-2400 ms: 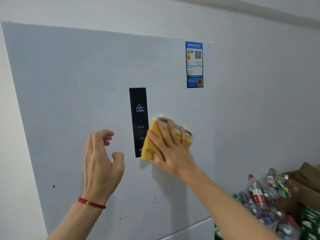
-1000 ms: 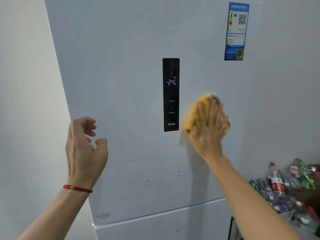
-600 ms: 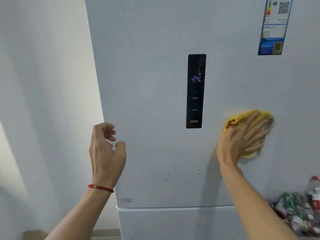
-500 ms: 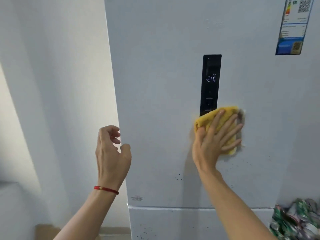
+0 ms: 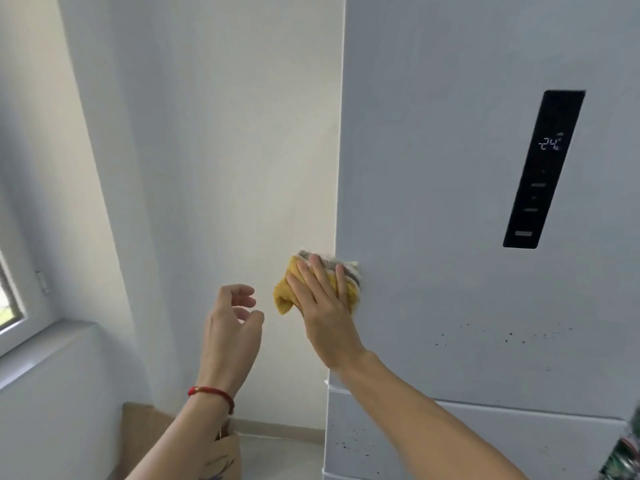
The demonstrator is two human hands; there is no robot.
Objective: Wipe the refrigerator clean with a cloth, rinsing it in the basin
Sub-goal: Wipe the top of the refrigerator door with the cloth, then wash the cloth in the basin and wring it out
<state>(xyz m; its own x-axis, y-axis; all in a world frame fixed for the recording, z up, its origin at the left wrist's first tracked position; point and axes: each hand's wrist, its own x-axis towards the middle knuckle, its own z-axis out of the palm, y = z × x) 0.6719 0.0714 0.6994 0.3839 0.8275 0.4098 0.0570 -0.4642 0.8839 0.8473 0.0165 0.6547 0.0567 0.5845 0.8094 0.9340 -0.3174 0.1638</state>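
Observation:
The pale grey refrigerator (image 5: 450, 150) fills the right of the view, its black display panel (image 5: 543, 168) reading -24. My right hand (image 5: 325, 306) presses a folded yellow cloth (image 5: 287, 296) with straight fingers against the upper door's left edge. The cloth overhangs that edge to the left. Dark specks dot the door below and to the right of the cloth and on the lower door (image 5: 433, 441). My left hand (image 5: 232, 327), with a red string bracelet at the wrist, hovers beside the fridge with loosely curled fingers, holding nothing. No basin is in view.
A white wall (image 5: 225, 150) stands left of the fridge. A window (image 5: 10, 299) and its sill (image 5: 45, 344) are at the far left. A brown cardboard box (image 5: 145, 431) sits on the floor below. Bottles (image 5: 627, 452) peek in at the bottom right.
My right hand has swept the cloth leftward across the door, from beside the display panel to the fridge's left edge. The view has turned left. My left hand stays raised.

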